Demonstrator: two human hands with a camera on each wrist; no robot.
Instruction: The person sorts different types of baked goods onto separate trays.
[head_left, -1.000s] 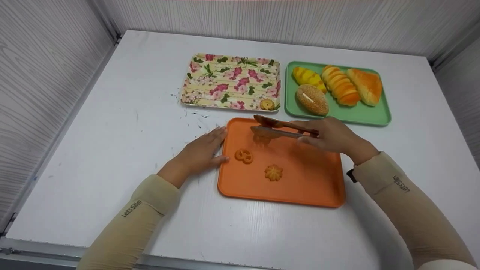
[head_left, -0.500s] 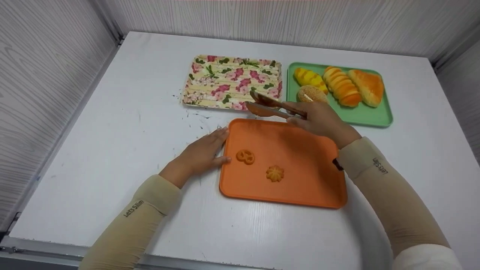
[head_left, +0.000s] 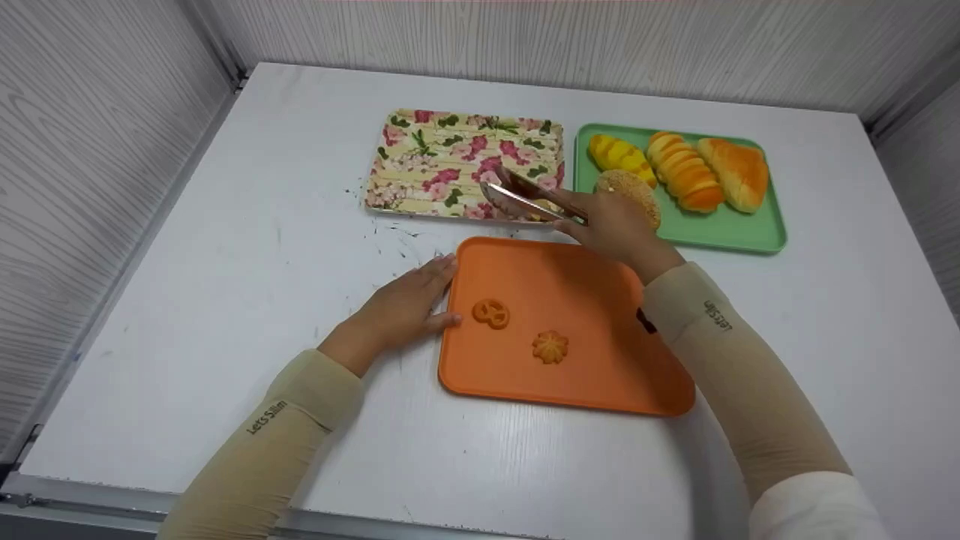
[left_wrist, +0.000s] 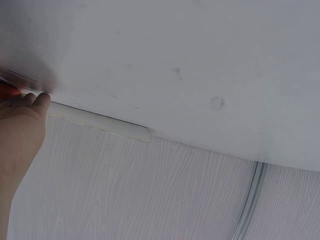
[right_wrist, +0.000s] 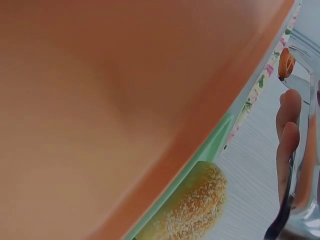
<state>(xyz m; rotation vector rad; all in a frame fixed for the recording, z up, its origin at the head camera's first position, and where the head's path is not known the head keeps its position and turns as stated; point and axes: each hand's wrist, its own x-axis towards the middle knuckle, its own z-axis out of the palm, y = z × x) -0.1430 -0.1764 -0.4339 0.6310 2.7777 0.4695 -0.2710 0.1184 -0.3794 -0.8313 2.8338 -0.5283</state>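
My right hand (head_left: 616,225) grips metal tongs (head_left: 536,201) above the near right part of the floral tray (head_left: 450,161). In the right wrist view a small brown cookie (right_wrist: 286,64) shows at the tongs' tips; the head view barely shows it. Another cookie (head_left: 541,208) on the floral tray is partly covered by the tongs. On the orange tray (head_left: 600,394) lie a pretzel-shaped cookie (head_left: 491,313) and a flower-shaped cookie (head_left: 550,347). My left hand (head_left: 397,311) touches the orange tray's left edge with fingers extended.
A green tray (head_left: 739,238) at the back right holds a yellow bread (head_left: 621,157), a ridged loaf (head_left: 684,172), a triangular bread (head_left: 736,174) and a sesame bun (head_left: 634,195), partly behind my right hand. Wood-grain panels (head_left: 525,45) border the white table (head_left: 300,150).
My right hand has carried the tongs from the orange tray's back edge up and left to over the floral tray. A cookie under the tongs has left the orange tray. My left hand stays put.
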